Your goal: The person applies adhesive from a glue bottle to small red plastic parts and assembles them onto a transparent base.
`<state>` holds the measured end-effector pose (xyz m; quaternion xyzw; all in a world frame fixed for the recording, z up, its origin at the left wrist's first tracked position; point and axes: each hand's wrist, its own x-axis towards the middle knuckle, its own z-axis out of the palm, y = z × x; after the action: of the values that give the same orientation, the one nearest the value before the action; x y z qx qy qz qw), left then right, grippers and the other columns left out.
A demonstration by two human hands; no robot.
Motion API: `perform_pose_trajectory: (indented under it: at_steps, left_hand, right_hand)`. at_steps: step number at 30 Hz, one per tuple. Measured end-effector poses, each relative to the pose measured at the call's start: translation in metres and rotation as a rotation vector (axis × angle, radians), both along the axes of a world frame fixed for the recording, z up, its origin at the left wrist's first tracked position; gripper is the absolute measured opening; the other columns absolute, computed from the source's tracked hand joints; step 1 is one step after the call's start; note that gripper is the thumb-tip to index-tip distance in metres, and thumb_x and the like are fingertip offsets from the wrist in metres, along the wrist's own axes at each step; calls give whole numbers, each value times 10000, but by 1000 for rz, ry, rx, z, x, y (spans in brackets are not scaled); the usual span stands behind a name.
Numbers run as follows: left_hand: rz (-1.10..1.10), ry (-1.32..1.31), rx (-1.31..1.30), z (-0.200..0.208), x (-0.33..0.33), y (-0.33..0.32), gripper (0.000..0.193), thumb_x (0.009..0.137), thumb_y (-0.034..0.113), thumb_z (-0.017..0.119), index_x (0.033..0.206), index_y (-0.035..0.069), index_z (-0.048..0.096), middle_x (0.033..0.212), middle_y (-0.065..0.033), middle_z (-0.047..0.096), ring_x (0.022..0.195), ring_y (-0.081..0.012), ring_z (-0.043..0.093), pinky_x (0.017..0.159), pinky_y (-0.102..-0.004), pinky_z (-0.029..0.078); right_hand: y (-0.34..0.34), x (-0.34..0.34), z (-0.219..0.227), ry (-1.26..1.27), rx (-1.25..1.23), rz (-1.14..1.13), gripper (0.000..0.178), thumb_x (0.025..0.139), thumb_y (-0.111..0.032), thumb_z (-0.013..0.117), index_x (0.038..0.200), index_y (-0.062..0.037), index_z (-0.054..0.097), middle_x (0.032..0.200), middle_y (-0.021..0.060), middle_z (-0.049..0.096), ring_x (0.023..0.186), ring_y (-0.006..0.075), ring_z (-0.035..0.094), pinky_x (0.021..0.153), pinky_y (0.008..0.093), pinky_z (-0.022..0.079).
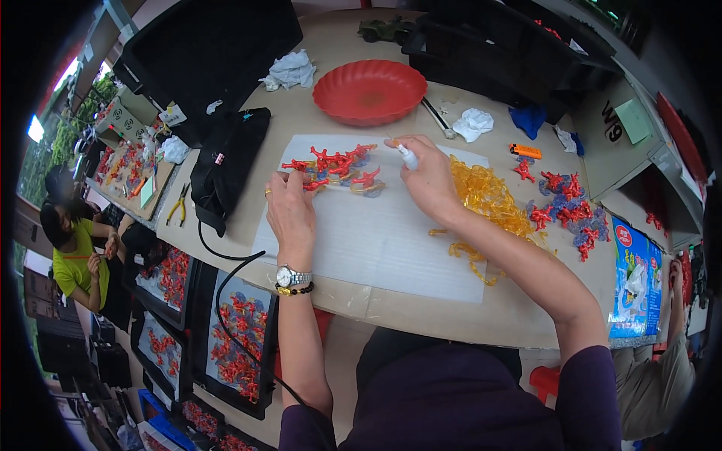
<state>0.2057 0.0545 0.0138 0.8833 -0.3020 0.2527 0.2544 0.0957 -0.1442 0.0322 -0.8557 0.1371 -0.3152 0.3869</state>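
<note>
Two hands (289, 207) (429, 177) flanking red pieces (335, 167)

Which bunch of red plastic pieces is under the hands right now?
The red row on the white sheet, between left hand and right hand. The other red cluster lies untouched, far right.

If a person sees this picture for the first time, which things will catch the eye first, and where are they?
Most striking are the red plastic pieces on the white sheet at the table's centre, where the left hand rests beside them and the right hand holds a small white bottle. Behind them stands a red dish, and a heap of yellow transparent pieces lies to the right.
</note>
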Motion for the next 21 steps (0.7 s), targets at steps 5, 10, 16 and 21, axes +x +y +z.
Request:
perform_pose_trajectory:
  at_steps: [5, 10, 16, 21]
  left_hand:
    - [-22, 14, 50, 0, 0, 4, 215, 738, 1, 719, 922, 25, 611, 954, -126, 575, 941, -322, 554, 736, -429, 496]
    - [-71, 62, 3, 3, 3, 9, 199, 742, 9, 725, 895, 8, 598, 895, -146, 613, 891, -331, 569, 715, -406, 490]
    - [-84, 378, -225, 12, -13, 18, 165, 772, -5, 713, 872, -24, 583, 788, -152, 628, 687, -268, 589, 638, -354, 471]
    - [-229, 779, -609, 7, -18, 27, 139, 851, 20, 680, 940, -4, 576, 815, -48, 651, 678, -83, 580, 589, -225, 466]
  right_hand:
    - [11, -5, 21, -57, -30, 86, 315, 751, 101, 559, 1032, -1, 657, 1102, 138, 610, 1032, 316, 597, 875, 382, 475]
    - [18, 12, 29, -17, -85, 144, 257, 775, 72, 607, 1009, -10, 673, 1062, 135, 622, 988, 308, 616, 856, 364, 488]
    - [23, 30, 34, 38, -173, 178, 212, 765, -10, 703, 976, -7, 688, 1013, 138, 640, 927, 326, 626, 807, 403, 490]
    - [35, 37, 36, 174, -176, 353, 260, 758, -79, 751, 1000, -6, 688, 1006, 150, 646, 918, 330, 625, 786, 399, 489]
